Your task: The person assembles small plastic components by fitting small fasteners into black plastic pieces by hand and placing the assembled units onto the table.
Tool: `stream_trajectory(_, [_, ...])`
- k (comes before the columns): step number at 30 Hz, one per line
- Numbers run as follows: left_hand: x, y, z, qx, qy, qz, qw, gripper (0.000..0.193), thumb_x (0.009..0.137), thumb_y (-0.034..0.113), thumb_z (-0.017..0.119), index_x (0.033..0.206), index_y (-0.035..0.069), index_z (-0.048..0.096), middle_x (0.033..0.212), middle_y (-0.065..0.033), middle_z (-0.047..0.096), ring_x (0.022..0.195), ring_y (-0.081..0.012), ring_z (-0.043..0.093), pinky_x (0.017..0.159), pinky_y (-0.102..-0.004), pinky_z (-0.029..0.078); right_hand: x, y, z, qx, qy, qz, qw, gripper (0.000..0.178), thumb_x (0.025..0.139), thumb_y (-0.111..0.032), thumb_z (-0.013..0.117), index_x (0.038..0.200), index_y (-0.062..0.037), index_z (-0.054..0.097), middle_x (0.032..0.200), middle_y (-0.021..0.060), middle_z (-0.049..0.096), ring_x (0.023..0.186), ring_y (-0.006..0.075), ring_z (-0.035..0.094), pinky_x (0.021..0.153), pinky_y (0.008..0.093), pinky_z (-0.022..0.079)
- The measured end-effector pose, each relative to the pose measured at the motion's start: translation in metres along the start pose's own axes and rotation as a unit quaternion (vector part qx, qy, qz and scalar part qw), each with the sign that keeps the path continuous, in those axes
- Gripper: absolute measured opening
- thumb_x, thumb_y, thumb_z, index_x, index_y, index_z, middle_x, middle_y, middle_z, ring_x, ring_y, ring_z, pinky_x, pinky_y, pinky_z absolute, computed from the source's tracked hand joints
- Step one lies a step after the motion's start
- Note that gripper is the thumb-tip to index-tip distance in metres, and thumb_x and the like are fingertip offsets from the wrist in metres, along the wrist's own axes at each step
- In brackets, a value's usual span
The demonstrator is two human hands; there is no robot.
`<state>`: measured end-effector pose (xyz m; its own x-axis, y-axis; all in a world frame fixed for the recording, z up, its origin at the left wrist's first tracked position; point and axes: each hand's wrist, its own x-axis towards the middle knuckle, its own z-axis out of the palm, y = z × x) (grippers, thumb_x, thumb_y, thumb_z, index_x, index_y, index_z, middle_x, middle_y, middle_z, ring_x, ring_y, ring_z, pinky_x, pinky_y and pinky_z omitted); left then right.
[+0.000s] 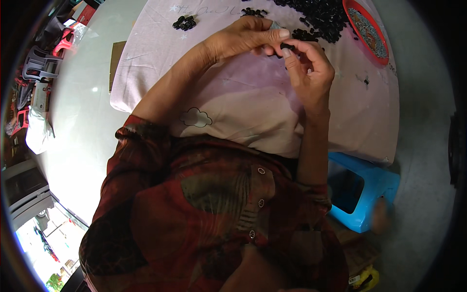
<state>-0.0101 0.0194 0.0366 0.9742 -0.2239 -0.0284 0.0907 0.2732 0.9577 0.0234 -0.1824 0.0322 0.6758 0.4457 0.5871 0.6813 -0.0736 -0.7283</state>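
Pinching a small black piece between thumb and forefinger, the right hand works just beside the left, over the pink cloth-covered table. Its grip is closed down to the thickness of that piece. The left hand reaches in from the left with its thumb laid out toward the right fingertips and its other fingers curled beneath; a pale grey bit shows above the thumb, but I cannot tell whether this grip has hold of it or of something else hidden inside.

Beyond the hands, a big heap of black pieces spreads over the far part of the table. A little cluster sits apart to the left, and another small group lies just past the left hand. To the right of the heap stands a red tray with small silvery parts in it. A blue stool stands on the floor by the table's near right corner.
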Motion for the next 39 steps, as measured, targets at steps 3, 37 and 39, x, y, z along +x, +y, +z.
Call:
stream_trajectory(3, [-0.017, 0.007, 0.014, 0.221, -0.006, 0.000, 0.975, 0.054, 0.092, 0.056, 0.066, 0.099, 0.003, 0.073, 0.076, 0.0000, 0.065, 0.071, -0.0073, 0.054, 0.066, -0.0222, 0.046, 0.001, -0.003, 0.002, -0.104, -0.007, -0.104, 0.989, 0.016, 0.083, -0.004, 0.074, 0.098, -0.0019, 0.069, 0.081, 0.0012, 0.061, 0.063, 0.0087, 0.052, 0.055, 0.0236, 0.041])
stream_trajectory(37, [-0.038, -0.012, 0.025, 0.114, -0.030, -0.026, 0.993, 0.042, 0.101, 0.046, 0.055, 0.106, 0.007, 0.068, 0.078, 0.0064, 0.056, 0.070, -0.0017, 0.045, 0.062, -0.0173, 0.036, -0.002, -0.006, 0.009, -0.057, -0.048, -0.101, 0.992, 0.021, 0.069, -0.003, 0.075, 0.089, -0.0017, 0.069, 0.079, 0.0024, 0.063, 0.063, 0.0090, 0.055, 0.053, 0.0231, 0.043])
stream_trajectory(39, [-0.038, -0.012, 0.023, 0.117, -0.030, -0.032, 0.992, 0.042, 0.102, 0.048, 0.054, 0.105, 0.008, 0.068, 0.077, 0.0063, 0.056, 0.070, -0.0019, 0.045, 0.062, -0.0174, 0.036, -0.002, -0.009, 0.006, -0.057, -0.054, -0.084, 0.993, 0.020, 0.069, -0.004, 0.076, 0.088, -0.0024, 0.069, 0.076, 0.0038, 0.062, 0.063, 0.0120, 0.057, 0.054, 0.0256, 0.046])
